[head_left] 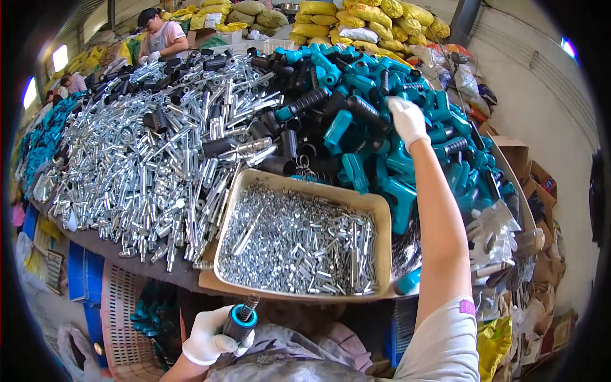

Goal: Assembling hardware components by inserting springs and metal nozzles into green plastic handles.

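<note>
Two white-gloved hands are busy: the left hand (209,336) is low down near the person's body, its fingers wrapped tight around a black handle (239,321) with a blue ring and a metal tip. The right hand (407,121) reaches far out over the tabletop (127,254) and rests on a big pile of teal plastic parts (394,165), but I cannot tell if its fingers grip one. Between them sits a tan tray (384,223) full of small shiny bolts (299,242), beside a heap of silver tubes (146,159).
</note>
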{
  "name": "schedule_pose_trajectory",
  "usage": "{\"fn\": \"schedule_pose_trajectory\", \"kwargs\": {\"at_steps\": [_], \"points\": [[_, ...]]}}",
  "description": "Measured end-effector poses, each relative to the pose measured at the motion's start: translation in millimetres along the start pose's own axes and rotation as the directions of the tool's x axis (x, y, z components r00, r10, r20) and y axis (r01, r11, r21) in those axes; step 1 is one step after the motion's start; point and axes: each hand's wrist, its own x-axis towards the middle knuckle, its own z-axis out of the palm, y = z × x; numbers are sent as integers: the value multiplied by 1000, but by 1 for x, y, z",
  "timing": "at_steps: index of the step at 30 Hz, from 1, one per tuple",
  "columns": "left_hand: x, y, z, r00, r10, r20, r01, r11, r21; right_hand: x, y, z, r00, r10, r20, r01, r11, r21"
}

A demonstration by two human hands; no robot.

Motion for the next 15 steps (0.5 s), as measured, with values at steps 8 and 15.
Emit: {"fn": "schedule_pose_trajectory", "kwargs": {"at_steps": [8,15], "points": [[-29,-33,-7,993,40,-112,-53,992,-117,-350,-73,-149,860,117,-497,-102,993,57],[-6,-48,7,994,-82,77,75,994,82,-633,-39,-157,688,643,-335,-720,663,-206]]}}
